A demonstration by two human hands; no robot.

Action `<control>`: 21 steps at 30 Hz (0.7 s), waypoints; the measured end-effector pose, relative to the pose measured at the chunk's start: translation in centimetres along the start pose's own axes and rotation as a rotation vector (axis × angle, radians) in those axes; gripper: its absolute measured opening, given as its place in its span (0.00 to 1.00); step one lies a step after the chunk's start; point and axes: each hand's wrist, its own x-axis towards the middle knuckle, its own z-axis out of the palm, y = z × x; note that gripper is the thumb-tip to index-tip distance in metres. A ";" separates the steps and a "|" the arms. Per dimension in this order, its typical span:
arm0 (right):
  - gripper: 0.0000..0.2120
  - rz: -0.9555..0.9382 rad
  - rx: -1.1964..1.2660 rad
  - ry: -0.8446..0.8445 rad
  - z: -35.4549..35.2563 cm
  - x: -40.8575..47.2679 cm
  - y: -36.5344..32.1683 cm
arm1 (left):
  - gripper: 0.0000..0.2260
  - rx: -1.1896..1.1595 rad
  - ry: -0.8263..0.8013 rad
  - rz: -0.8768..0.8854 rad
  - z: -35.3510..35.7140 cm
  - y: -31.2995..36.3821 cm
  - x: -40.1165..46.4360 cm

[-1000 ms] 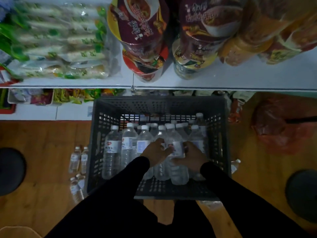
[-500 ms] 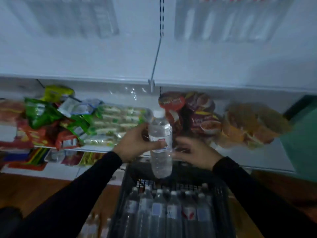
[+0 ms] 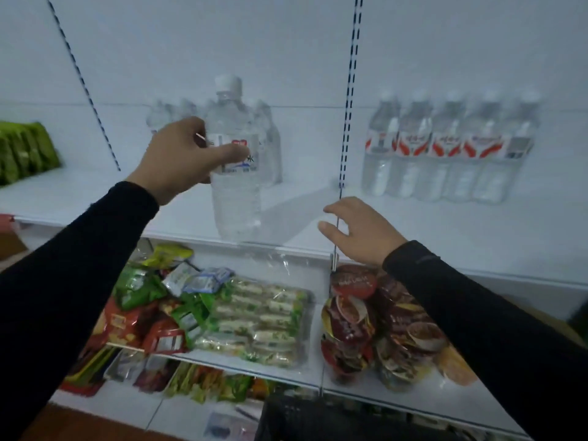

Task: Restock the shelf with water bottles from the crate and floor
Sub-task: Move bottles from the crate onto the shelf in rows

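My left hand [image 3: 181,157] grips a clear water bottle [image 3: 234,192] with a white cap around its labelled middle. The bottle stands upright near the front edge of the white shelf [image 3: 413,237]. Behind it a small group of water bottles [image 3: 270,144] stands on the same shelf. My right hand [image 3: 359,232] hovers open and holds nothing, right of the bottle, over the shelf edge. A row of several red-labelled water bottles [image 3: 445,151] stands further right. The dark crate [image 3: 305,418] shows only its top edge at the bottom.
A slotted metal upright [image 3: 348,100] divides the shelf between the two bottle groups. Green packets [image 3: 25,151] lie at the shelf's far left. On the shelf below sit snack bags [image 3: 149,307], wrapped rolls [image 3: 257,326] and noodle cups [image 3: 366,319].
The bottle has gone up from over the crate to the upper shelf in my left hand. My right hand has come off it and opened. The view has tilted upward.
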 end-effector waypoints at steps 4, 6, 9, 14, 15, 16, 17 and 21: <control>0.30 0.104 -0.037 -0.121 1.8 2.5 -0.5 | 0.32 0.185 0.191 -0.063 -2.3 -3.2 3.3; 0.32 0.143 -0.060 -0.168 2.7 3.0 -1.1 | 0.31 0.210 0.258 -0.120 -3.1 -4.9 4.3; 0.32 0.184 -0.091 -0.223 3.9 3.1 -1.9 | 0.23 0.214 0.331 -0.191 -3.4 -7.3 5.0; 0.33 0.209 -0.146 -0.256 4.3 3.7 -1.8 | 0.24 0.260 0.323 -0.200 -2.2 -9.4 5.8; 0.33 0.214 -0.150 -0.263 4.3 3.8 -1.8 | 0.24 0.254 0.316 -0.194 -1.9 -9.4 6.0; 0.33 0.218 -0.157 -0.270 4.3 3.8 -1.8 | 0.24 0.238 0.307 -0.187 -1.6 -9.5 6.0; 0.33 0.219 -0.165 -0.277 4.3 3.8 -1.8 | 0.24 0.219 0.297 -0.183 -1.3 -9.7 5.9; 0.33 0.229 -0.187 -0.307 4.2 3.8 -1.9 | 0.25 0.180 0.209 -0.206 -0.6 -10.7 4.9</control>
